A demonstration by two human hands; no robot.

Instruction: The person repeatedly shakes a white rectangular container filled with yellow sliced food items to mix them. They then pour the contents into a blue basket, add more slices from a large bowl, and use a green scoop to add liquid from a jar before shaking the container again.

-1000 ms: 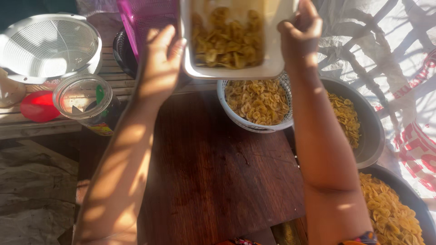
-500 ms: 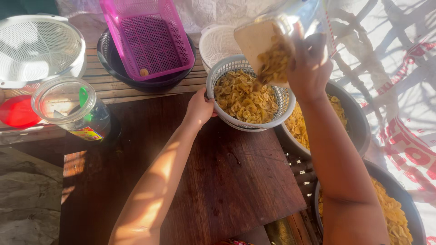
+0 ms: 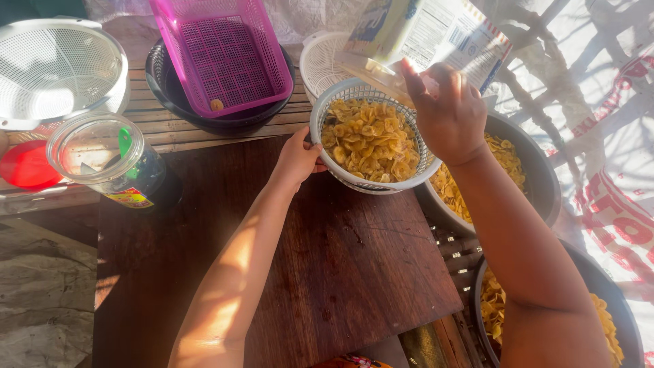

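A round white plastic basket (image 3: 371, 136) with slotted walls stands on a dark, scratched wooden surface (image 3: 286, 272), heaped with thin, wavy yellow chips (image 3: 368, 140). The left hand (image 3: 298, 155) meets its near-left rim, fingers (image 3: 315, 145) curled against the plastic wall and clamped lightly on the rim. Above the far-right rim, the right hand (image 3: 446, 112) grips a white rectangular tub (image 3: 426, 37), printed on its underside and tipped mouth-down towards the basket; its fingers are closed round the tub's lower edge, which hangs right over the chips.

Just right of the right hand, partly under the basket, sits a dark metal bowl (image 3: 538, 177) with more chips in it, and a second such bowl (image 3: 599, 286) lies below the right forearm, near the bottom edge of the view. Beyond the left hand's fingers a magenta square basket (image 3: 221, 51) with a grid floor leans inside a black round bowl (image 3: 177, 95), on pale wooden slats (image 3: 157, 133). A second white slotted basket (image 3: 323, 61) stands just behind the full one. Well to the left of the left hand are a clear plastic jar (image 3: 102, 153) lying on its side with a dark bottom and a green piece inside, a red lid (image 3: 27, 167) and a large white mesh colander (image 3: 58, 68).

Between the two forearms, the dark board is open down to its near edge; its right edge drops to narrow slats (image 3: 456, 245) beside the bowls.
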